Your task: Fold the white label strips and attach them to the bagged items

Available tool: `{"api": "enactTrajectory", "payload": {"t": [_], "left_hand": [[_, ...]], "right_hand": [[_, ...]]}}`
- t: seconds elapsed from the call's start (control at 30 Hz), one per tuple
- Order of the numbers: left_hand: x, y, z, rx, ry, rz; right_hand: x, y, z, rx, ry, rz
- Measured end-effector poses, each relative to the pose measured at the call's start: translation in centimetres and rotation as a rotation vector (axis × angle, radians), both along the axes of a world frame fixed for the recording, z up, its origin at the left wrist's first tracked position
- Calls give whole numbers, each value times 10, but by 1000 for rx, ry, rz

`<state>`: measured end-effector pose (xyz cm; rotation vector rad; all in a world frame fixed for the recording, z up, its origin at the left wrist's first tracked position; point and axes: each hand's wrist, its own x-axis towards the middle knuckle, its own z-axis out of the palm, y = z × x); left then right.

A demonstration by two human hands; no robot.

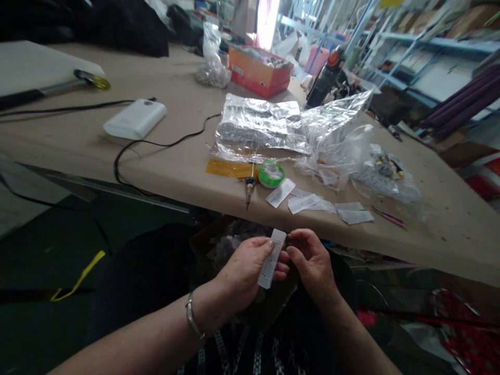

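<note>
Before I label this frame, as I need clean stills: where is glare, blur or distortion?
Head view: a blown-out bright patch behind the orange box; glare on the foil bag; the table looks bowed; the white strip between left hand and right hand is soft, print unreadable.

I see a brown table [183,156] whose near edge runs just beyond my left hand [244,271] and right hand [312,265]. Straight ahead of the left hand lie a soldering iron [249,188], a green spool [271,174] and a yellow strip [228,168]. Ahead of the right hand, white paper slips [308,203] are scattered. Pink tweezers [388,217] lie further right. Beyond these sits a silvery plastic pack [260,127], then an orange box [260,73]. Well left of the left hand are a white power bank [135,119] and a black cable [156,143].
</note>
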<state>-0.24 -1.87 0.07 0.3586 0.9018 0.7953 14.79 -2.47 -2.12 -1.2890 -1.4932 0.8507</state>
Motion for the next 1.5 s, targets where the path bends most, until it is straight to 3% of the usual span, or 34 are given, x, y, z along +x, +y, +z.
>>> {"api": "enactTrajectory", "payload": {"t": [0.1,0.23,0.47,0.73,0.9,1.0,1.1,1.17,1.27,1.37,1.5], "left_hand": [[1,-2,2,34,29,-40],[-2,-3,1,59,10,-129],[-11,-1,-3,64,-31,-219],[-17,-3,2,56,-161,-382],[-18,-5,-2,89,-118,-426],[-17,-6,-5,98,-109,-397],[-17,-5,-6,91,-95,-342],[-19,-4,-6,78,-97,-303],[-21,-2,-4,91,-90,-256],[-22,0,-3,103,-49,-225],[-24,1,-3,100,-31,-193]], "right_hand": [[-3,11,-1,-288,227,74],[-11,15,1,-448,383,106],[-16,14,7,-443,347,175],[-2,28,-1,-548,547,748],[-7,30,-8,-623,722,745],[-9,29,-9,-633,714,723],[-9,27,-5,-568,618,665],[-10,24,0,-439,487,558],[-11,19,8,-133,71,377],[-14,14,14,119,-337,285],[-20,12,12,161,-405,260]]}}
